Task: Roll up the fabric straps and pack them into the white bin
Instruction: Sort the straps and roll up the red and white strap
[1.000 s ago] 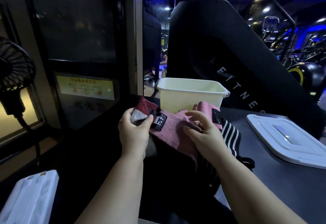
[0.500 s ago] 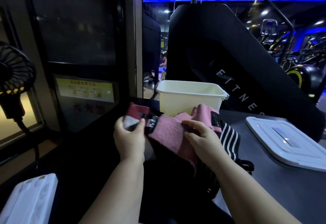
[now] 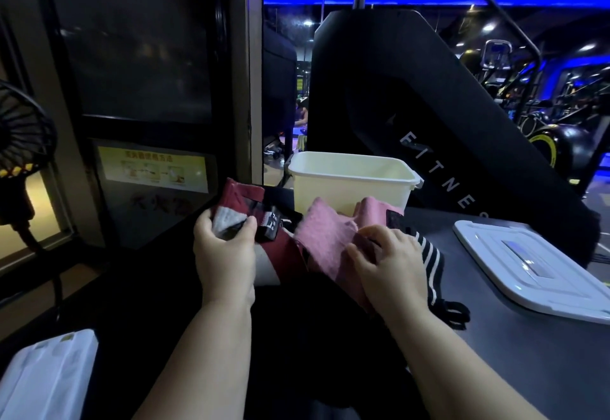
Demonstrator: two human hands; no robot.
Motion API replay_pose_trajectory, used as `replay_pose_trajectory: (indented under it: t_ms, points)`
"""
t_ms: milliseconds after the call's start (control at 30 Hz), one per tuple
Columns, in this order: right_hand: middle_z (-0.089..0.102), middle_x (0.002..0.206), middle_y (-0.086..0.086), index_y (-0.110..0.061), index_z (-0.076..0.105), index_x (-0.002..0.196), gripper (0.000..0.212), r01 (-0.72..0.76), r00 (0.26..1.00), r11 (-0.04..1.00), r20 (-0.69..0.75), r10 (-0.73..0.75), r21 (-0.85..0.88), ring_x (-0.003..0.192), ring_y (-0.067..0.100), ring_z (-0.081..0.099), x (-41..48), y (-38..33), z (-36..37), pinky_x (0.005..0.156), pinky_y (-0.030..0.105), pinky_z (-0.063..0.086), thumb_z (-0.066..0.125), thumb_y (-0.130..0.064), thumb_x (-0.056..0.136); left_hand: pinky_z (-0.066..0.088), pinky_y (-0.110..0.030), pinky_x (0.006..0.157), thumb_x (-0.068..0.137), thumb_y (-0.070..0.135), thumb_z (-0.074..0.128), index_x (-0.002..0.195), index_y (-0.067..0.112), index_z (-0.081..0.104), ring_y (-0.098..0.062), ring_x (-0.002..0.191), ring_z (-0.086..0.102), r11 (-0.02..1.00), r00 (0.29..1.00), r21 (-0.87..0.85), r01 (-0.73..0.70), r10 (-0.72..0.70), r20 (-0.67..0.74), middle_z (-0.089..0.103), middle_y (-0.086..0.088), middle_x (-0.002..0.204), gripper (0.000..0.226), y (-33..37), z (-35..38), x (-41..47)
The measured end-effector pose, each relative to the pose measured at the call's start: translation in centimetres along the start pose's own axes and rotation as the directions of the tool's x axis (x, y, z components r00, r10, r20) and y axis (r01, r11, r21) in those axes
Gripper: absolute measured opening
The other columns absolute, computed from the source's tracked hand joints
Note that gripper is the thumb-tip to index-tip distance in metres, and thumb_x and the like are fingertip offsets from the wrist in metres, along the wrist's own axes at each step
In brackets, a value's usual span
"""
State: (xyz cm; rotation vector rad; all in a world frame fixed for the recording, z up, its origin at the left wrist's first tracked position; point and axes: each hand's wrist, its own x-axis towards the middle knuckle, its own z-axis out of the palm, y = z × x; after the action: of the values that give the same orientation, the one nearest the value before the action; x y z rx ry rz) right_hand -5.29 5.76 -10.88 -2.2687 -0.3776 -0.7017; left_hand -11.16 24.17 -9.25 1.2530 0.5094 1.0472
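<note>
From the head view, both forearms reach forward side by side, the hands apart and level with each other. The left hand (image 3: 224, 249) is turned back-up, its thumb laid across the grey end of a red strap (image 3: 242, 193) and its fingers curled behind it, gripping that end while the rest of the strap drops below the hand. The right hand (image 3: 392, 262) arches over a pink strap (image 3: 323, 238), with bent fingertips pinching a fold of the cloth. A striped strap (image 3: 430, 257) lies under the right hand's outer edge. The white bin (image 3: 350, 185) stands open just beyond both hands on the worktop (image 3: 511, 353). A white lid (image 3: 528, 264) lies flat to the right of the right hand.
</note>
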Motion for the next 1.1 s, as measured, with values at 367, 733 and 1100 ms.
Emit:
replay_pose_trajectory:
  t_ms: [367,733,1100]
  points:
    - [0.055,0.115,-0.022,-0.041,0.063,0.111,0.031,0.108,0.979,0.83,0.084,-0.183,0.547,0.109,-0.001,0.054,-0.4,-2.3,-0.9,0.088,0.009,0.04,0.057,-0.035,0.082,0.048,-0.031,0.094,0.079,0.011,0.078,0.134,0.032,0.035,-0.011,0.1,0.06,0.991,0.89,0.133,0.014,-0.073,0.451,0.058,0.002,0.114,0.073,2.5,-0.7,-1.6]
    - [0.073,0.103,-0.009,-0.037,0.067,0.111,0.055,-0.122,0.902,0.83,0.41,-0.136,0.544,0.099,0.006,0.068,0.7,-2.9,-3.4,0.093,0.036,0.055,0.083,-0.05,0.06,0.052,-0.015,0.076,0.066,0.012,0.088,0.104,0.027,0.042,0.001,0.085,0.067,0.937,0.72,0.266,-0.227,-0.023,0.694,0.07,0.008,0.094,0.061,2.2,-0.3,-2.3]
    - [0.064,0.088,-0.003,-0.034,0.063,0.09,0.032,-0.093,0.942,0.822,0.317,-0.111,0.562,0.079,0.013,0.062,1.4,-1.8,-3.7,0.071,0.034,0.055,0.077,-0.028,0.062,0.048,-0.02,0.066,0.072,0.033,0.082,0.099,0.024,0.05,-0.005,0.081,0.062,0.845,0.805,0.391,-0.365,0.076,0.588,0.062,0.012,0.091,0.043,0.9,0.0,-2.2]
